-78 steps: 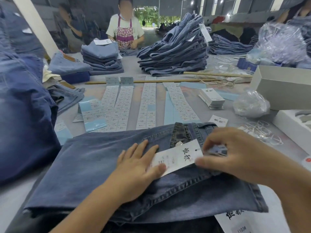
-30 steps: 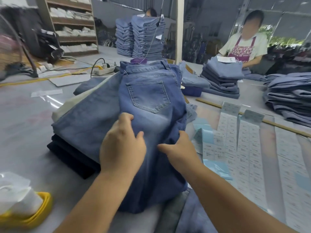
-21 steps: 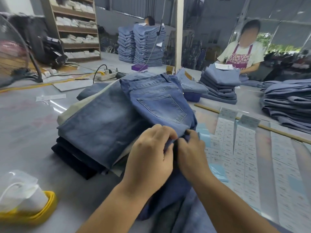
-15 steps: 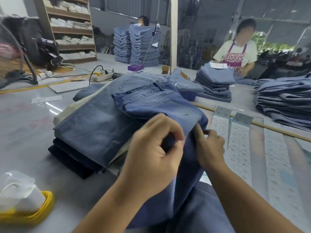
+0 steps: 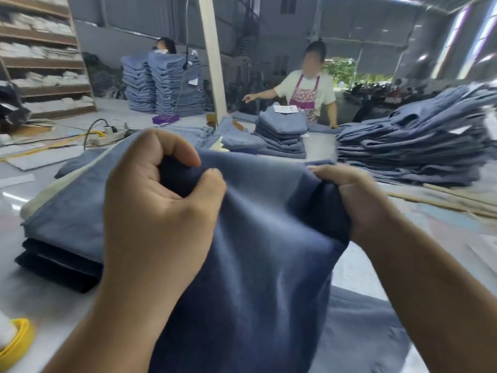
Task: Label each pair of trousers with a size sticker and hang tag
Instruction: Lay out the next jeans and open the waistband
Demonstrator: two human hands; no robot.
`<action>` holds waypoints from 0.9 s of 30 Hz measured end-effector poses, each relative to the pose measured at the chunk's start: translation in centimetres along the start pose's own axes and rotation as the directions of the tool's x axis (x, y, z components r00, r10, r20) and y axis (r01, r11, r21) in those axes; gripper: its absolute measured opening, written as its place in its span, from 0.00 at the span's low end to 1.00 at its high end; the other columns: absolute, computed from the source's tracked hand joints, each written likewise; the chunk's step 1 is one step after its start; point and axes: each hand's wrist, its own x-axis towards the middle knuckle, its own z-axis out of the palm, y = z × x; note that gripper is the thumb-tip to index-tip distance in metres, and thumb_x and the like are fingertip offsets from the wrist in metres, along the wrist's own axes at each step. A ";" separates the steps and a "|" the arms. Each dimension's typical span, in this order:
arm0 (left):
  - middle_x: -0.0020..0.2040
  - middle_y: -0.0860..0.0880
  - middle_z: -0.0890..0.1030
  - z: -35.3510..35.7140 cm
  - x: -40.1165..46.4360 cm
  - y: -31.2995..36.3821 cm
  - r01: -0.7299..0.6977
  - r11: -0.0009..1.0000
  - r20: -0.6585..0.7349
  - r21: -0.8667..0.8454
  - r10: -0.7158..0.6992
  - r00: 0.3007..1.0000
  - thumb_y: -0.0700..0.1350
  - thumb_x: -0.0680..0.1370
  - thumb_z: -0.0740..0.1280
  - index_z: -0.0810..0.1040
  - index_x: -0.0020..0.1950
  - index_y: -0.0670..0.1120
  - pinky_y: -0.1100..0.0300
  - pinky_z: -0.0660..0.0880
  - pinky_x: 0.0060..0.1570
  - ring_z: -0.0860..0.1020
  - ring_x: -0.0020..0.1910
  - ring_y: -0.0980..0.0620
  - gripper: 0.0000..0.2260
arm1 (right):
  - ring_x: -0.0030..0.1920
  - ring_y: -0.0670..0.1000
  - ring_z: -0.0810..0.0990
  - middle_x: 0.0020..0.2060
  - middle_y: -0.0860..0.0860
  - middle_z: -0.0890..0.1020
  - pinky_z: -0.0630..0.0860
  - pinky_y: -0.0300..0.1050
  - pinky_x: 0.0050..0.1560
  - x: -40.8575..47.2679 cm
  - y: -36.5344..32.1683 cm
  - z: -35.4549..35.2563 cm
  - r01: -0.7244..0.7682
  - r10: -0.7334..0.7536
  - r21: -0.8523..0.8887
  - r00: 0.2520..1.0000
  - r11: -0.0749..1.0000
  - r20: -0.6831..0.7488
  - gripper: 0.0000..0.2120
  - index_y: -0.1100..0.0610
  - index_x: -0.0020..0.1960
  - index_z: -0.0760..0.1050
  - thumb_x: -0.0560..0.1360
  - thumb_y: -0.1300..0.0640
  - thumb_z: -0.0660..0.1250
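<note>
A pair of blue jeans [image 5: 258, 238] hangs lifted in front of me, above the table. My left hand [image 5: 158, 208] grips a bunch of its denim at the top left. My right hand [image 5: 357, 197] grips the cloth at the top right, fingers curled round the edge. The fabric drapes down between my arms onto another pair of jeans [image 5: 360, 327] lying at the front edge. No sticker sheets or hang tags show in this view; the lifted jeans hide much of the table.
A stack of folded jeans [image 5: 64, 227] sits at my left. A larger pile [image 5: 419, 146] lies at the right, a smaller stack [image 5: 282, 135] sits before a person in an apron [image 5: 309, 90]. A power strip [image 5: 107, 135] and a yellow-rimmed thing [image 5: 16, 343] lie at left.
I turned left from the tagged pair, took the top jeans off the left stack with both hands, and have now raised them higher and toward me. My hands have spread apart.
</note>
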 end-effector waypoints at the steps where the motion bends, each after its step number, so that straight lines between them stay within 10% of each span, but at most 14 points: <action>1: 0.34 0.64 0.75 0.0 -0.2 0.7 0.005 1.000 -0.009 0.009 -0.005 1.000 0.46 0.69 0.70 0.71 0.40 0.53 0.77 0.66 0.36 0.73 0.35 0.65 0.08 | 0.46 0.59 0.80 0.43 0.62 0.82 0.75 0.55 0.56 -1.4 -1.6 -0.9 0.079 -0.082 -0.060 0.996 0.995 -0.046 0.08 0.65 0.49 0.82 0.71 0.66 0.67; 7: 0.33 0.58 0.76 3.3 -4.3 2.3 0.178 0.981 0.165 0.073 -0.188 0.968 0.56 0.65 0.67 0.70 0.43 0.54 0.68 0.67 0.30 0.73 0.31 0.60 0.11 | 0.37 0.53 0.82 0.36 0.52 0.84 0.78 0.49 0.39 -12.1 -4.7 -8.1 0.150 -0.364 -0.543 0.878 0.826 -0.311 0.21 0.57 0.45 0.78 0.56 0.47 0.74; 12: 0.52 0.50 0.73 8.7 -12.3 1.1 0.159 0.895 0.538 0.418 -0.384 0.751 0.59 0.76 0.60 0.68 0.52 0.55 0.53 0.67 0.50 0.74 0.54 0.43 0.11 | 0.36 0.37 0.72 0.40 0.43 0.75 0.67 0.37 0.34 -19.7 0.8 -11.8 -0.147 -0.322 -0.704 0.812 0.695 -0.487 0.21 0.50 0.48 0.66 0.67 0.49 0.77; 17: 0.49 0.52 0.70 11.6 -15.1 0.9 0.128 0.873 0.655 0.471 -0.444 0.612 0.72 0.70 0.50 0.67 0.53 0.58 0.53 0.66 0.47 0.71 0.47 0.48 0.23 | 0.36 0.31 0.72 0.42 0.38 0.73 0.67 0.27 0.32 -23.3 3.5 -13.1 -0.202 -0.260 -0.716 0.838 0.668 -0.480 0.25 0.43 0.53 0.63 0.67 0.44 0.76; 22: 0.49 0.48 0.73 12.8 -16.9 0.8 0.020 0.881 0.653 0.473 -0.365 0.663 0.67 0.75 0.56 0.70 0.52 0.53 0.52 0.70 0.46 0.75 0.51 0.43 0.19 | 0.62 0.52 0.72 0.62 0.49 0.70 0.71 0.54 0.64 -22.3 2.4 -14.4 -0.334 -0.030 -0.636 0.871 0.695 -0.490 0.41 0.47 0.66 0.67 0.59 0.28 0.71; 27: 0.65 0.48 0.69 12.6 -17.6 1.8 -0.212 0.828 0.646 0.519 -0.217 0.732 0.65 0.77 0.50 0.71 0.64 0.53 0.50 0.67 0.60 0.67 0.63 0.45 0.24 | 0.59 0.54 0.73 0.60 0.50 0.71 0.72 0.54 0.59 -19.7 0.6 -15.9 -0.346 -0.043 -0.573 0.830 0.743 -0.557 0.49 0.49 0.65 0.65 0.54 0.20 0.59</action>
